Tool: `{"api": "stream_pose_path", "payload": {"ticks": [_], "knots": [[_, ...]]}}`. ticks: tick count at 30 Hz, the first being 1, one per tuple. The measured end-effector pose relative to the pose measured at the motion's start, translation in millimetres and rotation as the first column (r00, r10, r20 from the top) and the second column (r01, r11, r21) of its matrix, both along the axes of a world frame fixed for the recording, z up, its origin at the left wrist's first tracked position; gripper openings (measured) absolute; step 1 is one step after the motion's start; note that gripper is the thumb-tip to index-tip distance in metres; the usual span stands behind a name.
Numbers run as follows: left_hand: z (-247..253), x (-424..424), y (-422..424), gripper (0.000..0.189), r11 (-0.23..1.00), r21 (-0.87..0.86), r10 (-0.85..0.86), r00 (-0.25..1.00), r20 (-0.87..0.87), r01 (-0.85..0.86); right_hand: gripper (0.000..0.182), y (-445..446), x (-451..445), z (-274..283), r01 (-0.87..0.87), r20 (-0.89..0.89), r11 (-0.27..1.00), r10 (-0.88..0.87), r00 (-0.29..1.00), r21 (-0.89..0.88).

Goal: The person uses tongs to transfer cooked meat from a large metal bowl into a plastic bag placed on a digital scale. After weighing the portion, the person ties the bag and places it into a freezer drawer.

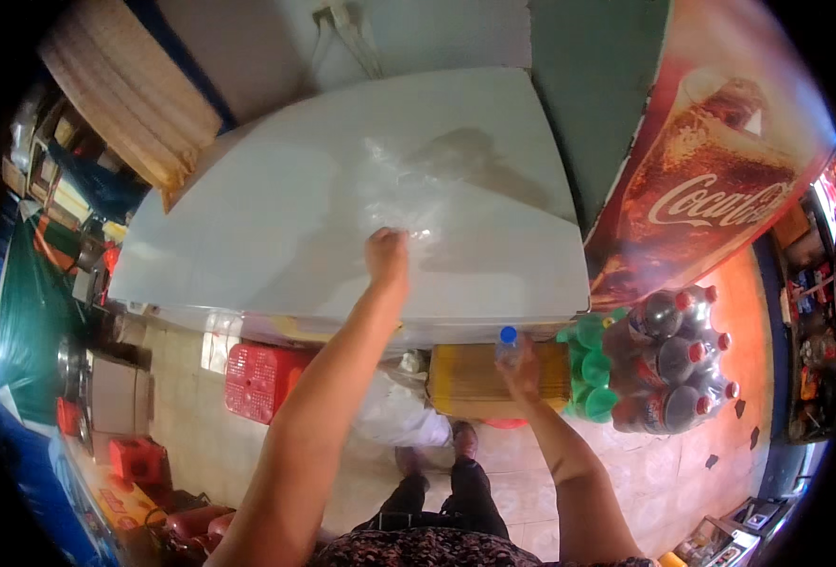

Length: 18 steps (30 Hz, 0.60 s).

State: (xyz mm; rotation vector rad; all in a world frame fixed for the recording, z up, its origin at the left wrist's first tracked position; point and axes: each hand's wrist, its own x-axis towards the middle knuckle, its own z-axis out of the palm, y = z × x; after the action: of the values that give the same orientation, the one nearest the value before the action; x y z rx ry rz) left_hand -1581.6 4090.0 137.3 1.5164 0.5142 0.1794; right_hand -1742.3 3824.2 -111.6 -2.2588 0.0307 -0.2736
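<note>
In the head view my left hand [387, 248] is over the white lid of a chest freezer [262, 234], its fingers curled at the near edge of a clear plastic bag or film [400, 202] that lies on the lid. What the fingertips grip there cannot be made out. My right hand [523, 368] is lower, in front of the freezer, shut around a small clear plastic bottle [508, 346] with a blue cap, held upright above a cardboard box.
Shrink-wrapped cola bottles [673, 361] and green bottles [591, 368] stand right of the cardboard box [460, 383]. A red plastic stool [251, 383] is left, a white sack [397, 411] between. A Coca-Cola panel [715, 170] rises at right; a cloth [134, 92] hangs at upper left.
</note>
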Motion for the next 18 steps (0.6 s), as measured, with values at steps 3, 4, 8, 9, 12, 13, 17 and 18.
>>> {"api": "stream_pose_path", "payload": {"ticks": [3, 4, 8, 9, 12, 13, 17, 18], "knots": [[42.7, -29.8, 14.2, 0.005, 0.983, -0.18, 0.057, 0.996, 0.067, -0.044, 0.091, 7.9, -1.7, -7.6, 0.038, -0.128, 0.991, -0.022, 0.991, 0.129], [51.1, -39.6, 26.9, 0.004, 0.973, -0.231, 0.014, 0.992, 0.122, 0.015, 0.093, 9.5, -1.8, 1.2, 0.066, -0.198, 0.979, -0.027, 0.98, 0.192], [83.4, -82.1, 76.1, 0.008, 0.939, -0.316, -0.064, 0.97, 0.233, 0.138, 0.096, 7.9, -13.9, 53.1, 0.097, -0.167, 0.972, -0.134, 0.977, -0.215], [91.1, -91.5, 81.7, 0.009, 0.936, -0.32, -0.075, 0.969, 0.235, 0.15, 0.095, 1.2, -14.3, 66.2, 0.109, -0.175, 0.976, -0.143, 0.974, -0.189], [101.4, -129.3, 107.2, 0.011, 0.936, -0.344, 0.013, 0.967, 0.253, 0.077, 0.095, -11.9, -24.8, 87.4, 0.137, -0.078, 0.96, -0.16, 0.984, -0.246], [102.0, -141.6, 116.7, 0.011, 0.942, -0.327, 0.017, 0.965, 0.263, 0.073, 0.094, -9.0, -26.8, 101.5, 0.154, -0.017, 0.946, -0.165, 0.986, -0.285], [108.3, -203.0, 147.5, 0.009, 0.976, -0.215, 0.024, 0.967, 0.252, 0.032, 0.091, 38.7, -24.3, 219.3, -0.038, 0.236, 0.987, 0.074, 0.969, -0.153], [109.3, -222.6, 160.0, 0.011, 0.978, -0.202, 0.0, 0.971, 0.241, 0.05, 0.09, 71.2, -21.5, 264.6, -0.132, 0.287, 0.974, 0.182, 0.941, -0.184]]}}
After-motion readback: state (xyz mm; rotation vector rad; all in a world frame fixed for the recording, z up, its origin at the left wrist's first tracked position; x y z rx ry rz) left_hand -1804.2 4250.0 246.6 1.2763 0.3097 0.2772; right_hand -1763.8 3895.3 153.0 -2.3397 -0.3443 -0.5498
